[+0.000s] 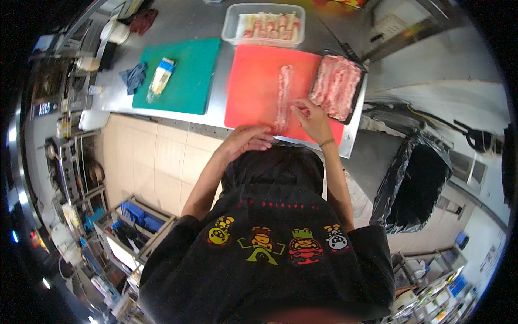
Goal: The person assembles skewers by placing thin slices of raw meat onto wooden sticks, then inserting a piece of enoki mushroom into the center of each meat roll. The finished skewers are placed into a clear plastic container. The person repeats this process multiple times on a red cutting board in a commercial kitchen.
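Note:
A long thin slice of marbled raw meat (284,97) lies lengthwise on a red cutting board (251,85). Bent fingers of my right hand (311,117) hover at the slice's right edge, with nothing visible between them; contact is unclear. My left hand (249,139) is at the board's near edge, just left of the slice's lower end, holding nothing that I can see. To the right, a black tray (344,120) carries more raw meat slices (336,85). Beyond the board, a clear plastic container (228,30) holds several pale sticks wrapped in meat (273,28).
A green cutting board (190,77) on the left bears a plastic package of pale food (161,79) and a blue-grey cloth (134,77). All stand on a steel worktable (182,24). A bin lined with a black bag (417,186) is at the right.

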`<state>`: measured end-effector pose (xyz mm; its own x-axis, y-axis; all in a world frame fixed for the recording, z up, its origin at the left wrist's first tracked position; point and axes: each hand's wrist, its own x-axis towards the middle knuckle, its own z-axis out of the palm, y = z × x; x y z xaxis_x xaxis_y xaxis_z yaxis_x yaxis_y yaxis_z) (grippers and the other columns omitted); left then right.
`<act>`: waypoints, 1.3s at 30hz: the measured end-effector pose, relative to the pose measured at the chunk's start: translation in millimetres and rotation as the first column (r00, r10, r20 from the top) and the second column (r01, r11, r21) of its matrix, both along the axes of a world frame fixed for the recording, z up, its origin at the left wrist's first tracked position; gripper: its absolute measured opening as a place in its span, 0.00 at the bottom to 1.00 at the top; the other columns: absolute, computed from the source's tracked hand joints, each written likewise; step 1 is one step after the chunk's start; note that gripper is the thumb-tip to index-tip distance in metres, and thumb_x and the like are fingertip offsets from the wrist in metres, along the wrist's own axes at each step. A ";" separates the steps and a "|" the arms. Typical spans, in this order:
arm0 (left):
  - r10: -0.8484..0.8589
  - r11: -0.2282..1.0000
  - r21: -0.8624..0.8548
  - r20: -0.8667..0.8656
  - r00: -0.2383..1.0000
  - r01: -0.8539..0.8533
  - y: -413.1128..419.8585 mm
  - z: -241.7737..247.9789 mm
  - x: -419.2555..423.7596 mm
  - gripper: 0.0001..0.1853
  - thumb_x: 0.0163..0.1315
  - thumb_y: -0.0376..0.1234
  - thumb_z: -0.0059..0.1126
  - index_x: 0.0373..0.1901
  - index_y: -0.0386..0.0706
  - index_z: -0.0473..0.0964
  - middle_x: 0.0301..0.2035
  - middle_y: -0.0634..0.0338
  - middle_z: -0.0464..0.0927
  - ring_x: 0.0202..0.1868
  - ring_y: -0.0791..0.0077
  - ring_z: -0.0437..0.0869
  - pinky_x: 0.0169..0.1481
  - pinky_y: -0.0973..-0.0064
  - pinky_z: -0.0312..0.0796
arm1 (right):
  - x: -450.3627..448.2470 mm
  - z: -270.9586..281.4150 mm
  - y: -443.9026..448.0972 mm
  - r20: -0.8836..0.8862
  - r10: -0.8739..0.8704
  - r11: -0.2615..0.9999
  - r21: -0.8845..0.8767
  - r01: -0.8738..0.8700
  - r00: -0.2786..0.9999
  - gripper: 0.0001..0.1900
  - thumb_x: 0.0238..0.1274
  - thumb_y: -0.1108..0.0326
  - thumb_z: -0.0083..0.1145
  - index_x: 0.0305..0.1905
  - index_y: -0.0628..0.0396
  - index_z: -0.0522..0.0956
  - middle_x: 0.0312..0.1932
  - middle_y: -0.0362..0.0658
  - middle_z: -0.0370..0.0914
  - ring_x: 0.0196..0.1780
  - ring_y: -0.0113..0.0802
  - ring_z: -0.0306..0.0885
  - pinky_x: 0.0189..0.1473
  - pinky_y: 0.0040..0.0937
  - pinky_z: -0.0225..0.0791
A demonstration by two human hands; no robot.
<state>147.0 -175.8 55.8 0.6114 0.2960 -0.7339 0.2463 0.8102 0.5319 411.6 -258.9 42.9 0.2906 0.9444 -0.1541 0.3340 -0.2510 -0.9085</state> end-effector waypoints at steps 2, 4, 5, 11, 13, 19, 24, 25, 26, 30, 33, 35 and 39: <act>-0.039 0.973 0.223 -0.118 0.992 0.064 25.5 -2.6 -22.7 0.23 0.77 0.43 0.63 0.63 0.34 0.79 0.47 0.48 0.89 0.43 0.64 0.93 0.50 0.67 0.86 | -6.6 -5.5 -9.5 -0.083 -0.005 0.991 -0.136 -0.007 0.997 0.14 0.75 0.62 0.66 0.56 0.59 0.84 0.39 0.45 0.90 0.35 0.28 0.83 0.42 0.31 0.77; -0.016 0.838 0.525 -0.246 0.969 0.147 68.2 -11.5 -50.2 0.20 0.74 0.41 0.64 0.60 0.36 0.81 0.45 0.49 0.90 0.41 0.65 0.93 0.46 0.68 0.85 | -14.9 -12.0 -17.3 -0.049 -0.029 0.995 -0.097 0.024 0.998 0.13 0.75 0.63 0.65 0.55 0.60 0.84 0.37 0.45 0.88 0.34 0.28 0.82 0.40 0.31 0.77; 0.017 0.691 0.695 -0.287 0.958 0.196 92.9 -15.9 -68.0 0.18 0.73 0.39 0.65 0.57 0.37 0.83 0.43 0.49 0.90 0.41 0.67 0.93 0.44 0.68 0.84 | -19.4 -14.5 -22.0 -0.034 -0.058 0.992 -0.118 0.054 0.998 0.13 0.76 0.64 0.65 0.55 0.60 0.84 0.36 0.45 0.88 0.34 0.28 0.82 0.39 0.31 0.76; 0.697 -0.074 0.863 -0.314 0.644 0.500 231.0 -15.2 -177.9 0.23 0.63 0.40 0.68 0.53 0.32 0.84 0.42 0.36 0.87 0.46 0.42 0.90 0.52 0.52 0.82 | -37.3 -16.9 -31.6 0.007 -0.225 0.963 -0.149 0.223 0.974 0.11 0.77 0.64 0.64 0.55 0.57 0.85 0.37 0.44 0.88 0.34 0.28 0.81 0.38 0.31 0.75; 0.731 0.002 0.862 -0.347 0.588 0.506 257.8 -9.6 -206.1 0.30 0.62 0.46 0.71 0.58 0.31 0.82 0.48 0.34 0.85 0.52 0.40 0.87 0.57 0.50 0.79 | -42.8 -13.1 -24.1 0.047 -0.226 0.966 -0.116 0.230 0.973 0.11 0.77 0.64 0.63 0.56 0.56 0.85 0.38 0.44 0.88 0.34 0.28 0.82 0.38 0.30 0.76; 0.599 0.026 0.715 -0.571 0.561 0.699 303.6 -37.3 -204.6 0.53 0.52 0.60 0.79 0.69 0.32 0.71 0.59 0.37 0.80 0.62 0.37 0.81 0.64 0.45 0.76 | -77.7 5.1 39.9 0.056 -0.141 0.988 -0.057 0.144 0.988 0.12 0.77 0.63 0.63 0.58 0.56 0.84 0.41 0.45 0.89 0.37 0.31 0.85 0.39 0.32 0.77; 0.464 0.183 0.611 -0.744 0.480 0.770 331.0 -55.7 -196.5 0.46 0.52 0.56 0.79 0.62 0.32 0.73 0.58 0.38 0.80 0.61 0.37 0.82 0.62 0.45 0.78 | -111.9 30.7 103.8 0.162 0.007 1.000 0.025 -0.011 0.987 0.13 0.76 0.63 0.64 0.57 0.56 0.84 0.44 0.50 0.89 0.40 0.39 0.88 0.43 0.36 0.80; 0.463 0.155 0.616 -0.736 0.494 0.773 331.3 -55.6 -197.1 0.44 0.53 0.54 0.79 0.61 0.32 0.73 0.58 0.38 0.80 0.60 0.38 0.82 0.61 0.45 0.78 | -116.5 36.8 110.0 0.174 0.021 0.999 0.027 -0.026 0.985 0.13 0.75 0.63 0.64 0.57 0.56 0.84 0.44 0.51 0.89 0.41 0.40 0.89 0.44 0.37 0.80; 0.474 0.120 0.623 -0.720 0.507 0.773 327.8 -54.7 -197.5 0.42 0.53 0.53 0.79 0.59 0.31 0.73 0.58 0.37 0.80 0.60 0.38 0.83 0.60 0.45 0.78 | -119.6 42.4 115.0 0.185 0.035 0.999 0.029 -0.041 0.982 0.13 0.75 0.63 0.64 0.57 0.56 0.84 0.45 0.51 0.89 0.41 0.41 0.89 0.45 0.37 0.80; 0.522 -0.006 0.818 -0.488 0.700 0.575 298.7 -37.0 -189.9 0.36 0.58 0.47 0.77 0.57 0.30 0.73 0.52 0.38 0.82 0.51 0.43 0.88 0.54 0.51 0.81 | -131.8 58.5 128.1 0.100 0.072 0.997 0.002 -0.072 0.992 0.13 0.76 0.64 0.64 0.57 0.56 0.84 0.45 0.50 0.90 0.42 0.39 0.89 0.45 0.36 0.80; 0.465 0.232 0.965 -0.223 0.857 0.125 272.0 -12.1 -172.0 0.33 0.61 0.42 0.75 0.59 0.30 0.71 0.46 0.42 0.84 0.44 0.51 0.89 0.50 0.59 0.82 | -140.0 70.2 136.0 0.057 0.120 0.992 0.031 -0.122 0.991 0.12 0.76 0.66 0.64 0.57 0.56 0.85 0.46 0.48 0.89 0.42 0.36 0.88 0.44 0.34 0.79; 0.441 0.358 0.917 -0.001 0.898 -0.175 246.4 2.4 -151.7 0.29 0.66 0.38 0.73 0.62 0.33 0.71 0.44 0.51 0.84 0.41 0.66 0.87 0.48 0.68 0.81 | -143.7 82.2 140.3 0.046 0.165 0.984 0.054 -0.167 0.985 0.12 0.75 0.67 0.64 0.57 0.56 0.85 0.46 0.47 0.88 0.43 0.34 0.87 0.44 0.32 0.77; 0.461 0.663 0.502 0.312 0.831 -0.556 201.6 21.4 -103.5 0.28 0.66 0.35 0.73 0.63 0.36 0.71 0.47 0.56 0.84 0.42 0.74 0.86 0.49 0.72 0.80 | -154.2 109.0 150.0 0.037 0.186 0.968 0.164 -0.189 0.982 0.12 0.74 0.69 0.65 0.57 0.56 0.84 0.45 0.44 0.85 0.44 0.31 0.84 0.43 0.30 0.75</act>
